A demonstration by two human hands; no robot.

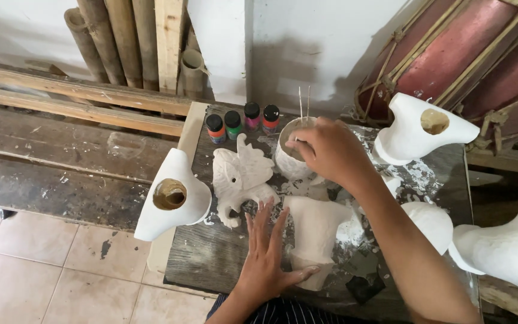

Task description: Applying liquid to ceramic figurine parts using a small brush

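My left hand [268, 255] lies flat with fingers spread on the worn tabletop [211, 252], its thumb touching a white plaster-coated figure [316, 231] beside it. My right hand [330, 150] reaches over a paint-smeared cup [289, 157] with two thin sticks [304, 103] standing up from it; its fingers are curled at the cup's rim, and what they pinch is hidden. Left of the cup lies a white carved animal-head mask [241, 177].
Several small paint bottles [242, 123] stand in a row at the table's back. White hollow-necked figures sit at the left edge [175, 195], back right [418, 129] and right [505, 252]. Bamboo poles [121, 42], wooden planks and a red drum [469, 54] line the wall.
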